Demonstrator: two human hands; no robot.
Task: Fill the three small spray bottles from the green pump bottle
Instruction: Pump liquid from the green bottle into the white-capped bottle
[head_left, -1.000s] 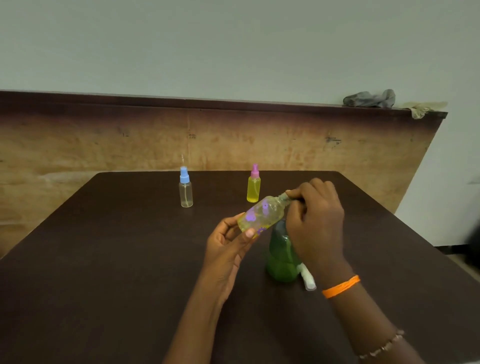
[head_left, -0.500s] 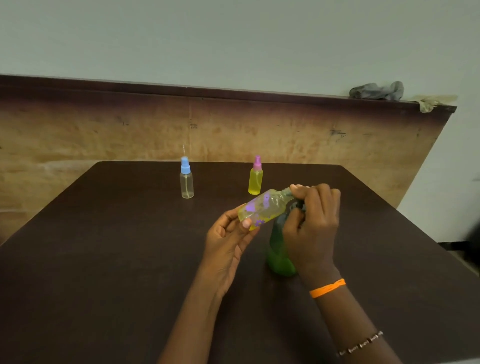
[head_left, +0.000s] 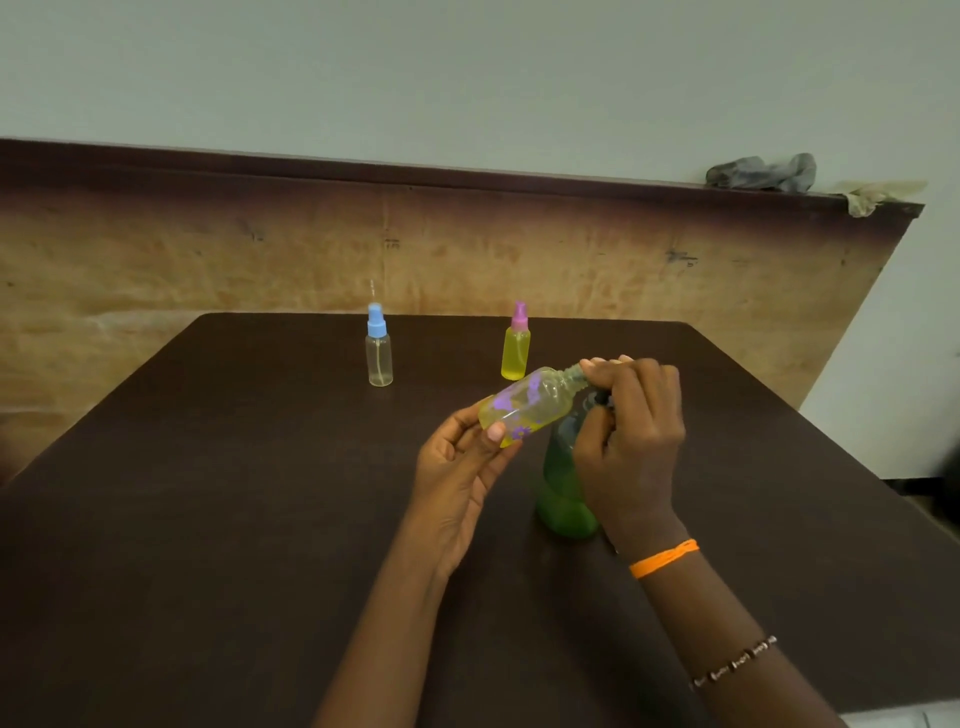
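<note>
My left hand (head_left: 457, 467) grips the base of a small yellowish spray bottle with purple flowers (head_left: 527, 405), held tilted above the table. My right hand (head_left: 631, 441) curls round that bottle's neck and cap, which it hides. Right below and behind my right hand stands the green pump bottle (head_left: 561, 488), its top hidden. A clear spray bottle with a blue cap (head_left: 378, 348) and a yellow spray bottle with a pink cap (head_left: 516, 345) stand upright farther back on the table.
The dark brown table (head_left: 234, 493) ends at a wooden panel (head_left: 208, 260) behind. A grey cloth (head_left: 763, 174) lies on the panel's top ledge at the right. The table's right edge drops off toward the floor.
The view has tilted, so everything sits slightly lower and closer. My right hand has shifted on the flowered bottle's neck. The white part seen beside the green bottle one second ago is hidden now.
</note>
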